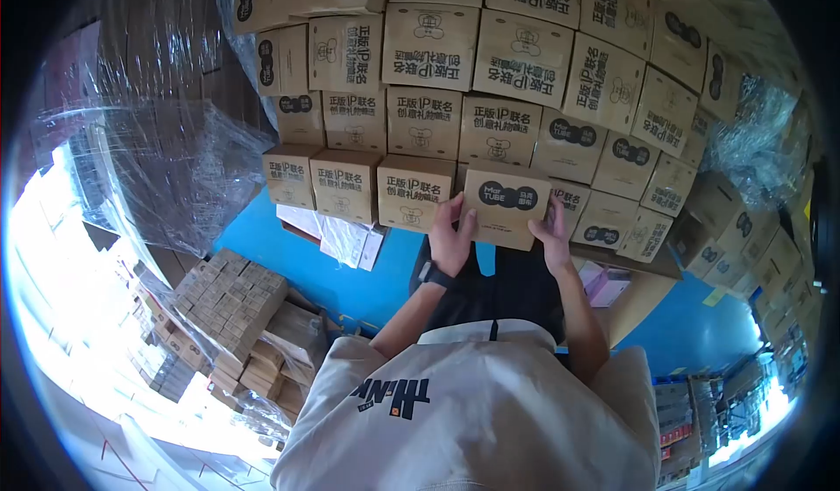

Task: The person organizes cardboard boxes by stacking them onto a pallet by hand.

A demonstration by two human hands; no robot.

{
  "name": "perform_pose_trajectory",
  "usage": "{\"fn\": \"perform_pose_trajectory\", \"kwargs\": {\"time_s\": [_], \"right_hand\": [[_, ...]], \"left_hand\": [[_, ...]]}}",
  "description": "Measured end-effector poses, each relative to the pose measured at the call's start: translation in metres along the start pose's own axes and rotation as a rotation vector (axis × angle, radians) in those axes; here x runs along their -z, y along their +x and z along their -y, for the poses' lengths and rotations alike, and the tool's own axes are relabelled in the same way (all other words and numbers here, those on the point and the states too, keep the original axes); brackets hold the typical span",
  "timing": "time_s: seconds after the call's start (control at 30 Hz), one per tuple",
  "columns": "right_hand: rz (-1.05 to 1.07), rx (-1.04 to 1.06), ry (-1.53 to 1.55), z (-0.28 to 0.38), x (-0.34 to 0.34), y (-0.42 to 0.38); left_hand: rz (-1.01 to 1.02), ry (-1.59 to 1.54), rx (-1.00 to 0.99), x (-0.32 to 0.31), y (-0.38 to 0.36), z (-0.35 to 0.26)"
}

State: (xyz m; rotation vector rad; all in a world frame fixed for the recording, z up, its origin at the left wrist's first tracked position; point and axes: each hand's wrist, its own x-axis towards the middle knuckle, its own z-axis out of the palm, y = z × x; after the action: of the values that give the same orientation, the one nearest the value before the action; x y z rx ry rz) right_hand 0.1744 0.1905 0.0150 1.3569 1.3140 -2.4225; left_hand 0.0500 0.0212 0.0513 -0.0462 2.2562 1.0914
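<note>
Between my two hands is a brown cardboard box (506, 215) with a dark printed logo on its upward face. My left hand (451, 235), with a dark watch (433, 274) on the wrist, grips the box's left side. On the opposite side, my right hand (553, 235) presses with its fingers along the edge. The box sits at the near edge of a stack of similar printed cartons (429, 46), in front of the bottom row. Just left of it stands another carton (415, 193). Whether the held box rests on anything underneath is hidden.
Plastic-wrapped stacks (157, 123) rise at the left, and more wrapped cartons (744, 228) stand at the right. A pile of small boxes (229, 303) is lower left on the blue floor (311, 283). Under the stack's front edge lie white sheets (346, 239).
</note>
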Motion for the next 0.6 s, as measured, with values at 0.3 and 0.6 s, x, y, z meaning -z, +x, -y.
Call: {"fn": "perform_pose_trajectory", "kwargs": {"time_s": [0.3, 0.6], "right_hand": [[-0.045, 0.102, -0.492, -0.034, -0.002, 0.005], [-0.054, 0.115, -0.390, 0.003, 0.020, 0.011]], "left_hand": [[0.062, 0.432, -0.268, -0.015, -0.033, -0.002], [0.076, 0.689, -0.454, -0.032, -0.023, 0.003]]}}
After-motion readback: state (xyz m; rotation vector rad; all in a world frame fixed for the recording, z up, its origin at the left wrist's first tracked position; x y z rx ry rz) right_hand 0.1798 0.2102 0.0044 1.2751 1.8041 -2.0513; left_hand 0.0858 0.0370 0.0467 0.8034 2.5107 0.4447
